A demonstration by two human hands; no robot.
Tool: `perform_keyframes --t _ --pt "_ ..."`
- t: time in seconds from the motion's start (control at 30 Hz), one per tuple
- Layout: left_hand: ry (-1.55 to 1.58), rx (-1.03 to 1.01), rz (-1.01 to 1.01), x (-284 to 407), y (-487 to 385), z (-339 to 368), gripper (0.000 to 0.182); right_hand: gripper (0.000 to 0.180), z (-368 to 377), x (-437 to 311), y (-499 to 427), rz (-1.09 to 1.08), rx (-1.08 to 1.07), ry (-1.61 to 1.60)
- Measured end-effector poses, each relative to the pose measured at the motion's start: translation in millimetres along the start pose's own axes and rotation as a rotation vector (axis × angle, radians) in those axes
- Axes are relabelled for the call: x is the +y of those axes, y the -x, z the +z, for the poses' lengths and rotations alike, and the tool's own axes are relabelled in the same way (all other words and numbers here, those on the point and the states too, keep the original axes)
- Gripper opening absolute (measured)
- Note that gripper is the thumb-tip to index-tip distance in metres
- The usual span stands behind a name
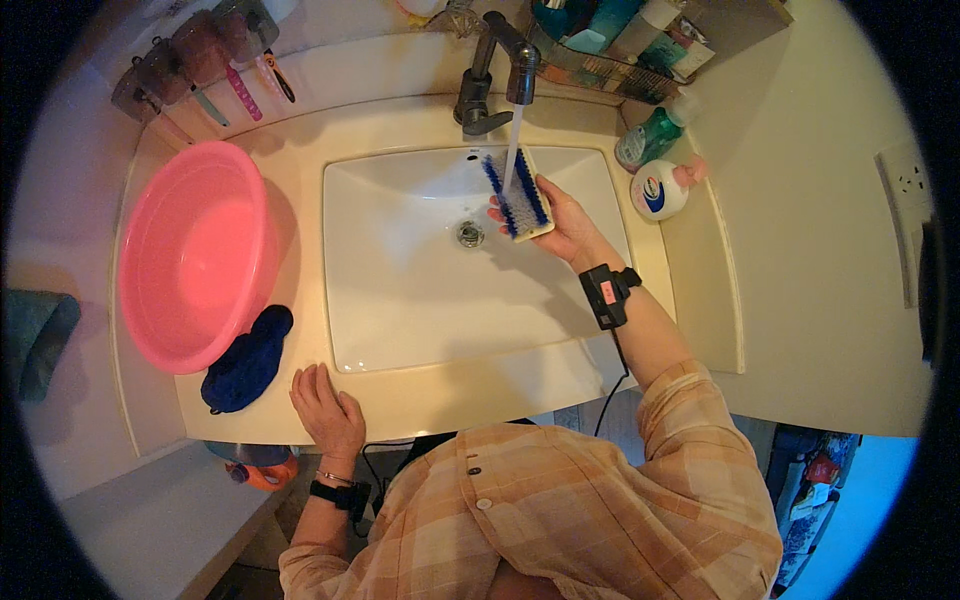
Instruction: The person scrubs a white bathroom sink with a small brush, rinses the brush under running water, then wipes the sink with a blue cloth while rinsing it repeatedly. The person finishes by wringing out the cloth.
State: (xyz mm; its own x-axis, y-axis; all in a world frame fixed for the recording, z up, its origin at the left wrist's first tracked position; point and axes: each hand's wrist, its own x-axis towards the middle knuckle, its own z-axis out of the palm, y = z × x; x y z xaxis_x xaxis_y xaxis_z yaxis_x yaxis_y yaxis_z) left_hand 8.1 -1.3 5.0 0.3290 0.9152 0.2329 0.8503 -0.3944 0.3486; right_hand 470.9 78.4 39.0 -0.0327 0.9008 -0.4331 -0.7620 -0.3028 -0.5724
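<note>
My right hand holds a scrub brush with blue and white bristles turned up, over the white sink basin. Water runs from the dark faucet onto the bristles. My left hand rests on the front edge of the cream countertop, holding nothing, its fingers slightly apart. Up and to the left of that hand lies a dark blue fabric item, against the rim of a pink plastic basin.
Two pump bottles, one green and one white, stand right of the sink. A wire basket of toiletries is behind them. Cups and toothbrushes hang at upper left. A wall socket is far right.
</note>
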Motion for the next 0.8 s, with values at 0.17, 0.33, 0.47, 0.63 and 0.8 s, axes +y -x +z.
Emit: perform_keyframes --t 0.17,0.33,0.47,0.63,0.8 --pt "-0.012 0.008 0.011 -0.4 0.3 0.6 0.053 0.052 18.4 -20.6 20.6 0.026 -0.093 0.088" --pt "-0.005 0.016 0.014 -1.3 1.9 2.4 0.053 0.047 25.8 -15.7 -18.7 -0.093 -0.023 0.196" --pt "0.000 0.009 0.002 -2.6 2.2 2.4 0.054 0.037 28.9 1.4 -55.1 -0.206 0.114 0.086" --pt "0.018 0.000 -0.008 -3.0 1.9 1.6 0.055 0.038 33.3 9.9 -57.5 -0.222 0.173 0.034" --pt "0.013 0.001 -0.012 -1.0 1.7 0.4 0.055 0.046 34.0 1.7 -23.7 -0.045 0.063 -0.118"
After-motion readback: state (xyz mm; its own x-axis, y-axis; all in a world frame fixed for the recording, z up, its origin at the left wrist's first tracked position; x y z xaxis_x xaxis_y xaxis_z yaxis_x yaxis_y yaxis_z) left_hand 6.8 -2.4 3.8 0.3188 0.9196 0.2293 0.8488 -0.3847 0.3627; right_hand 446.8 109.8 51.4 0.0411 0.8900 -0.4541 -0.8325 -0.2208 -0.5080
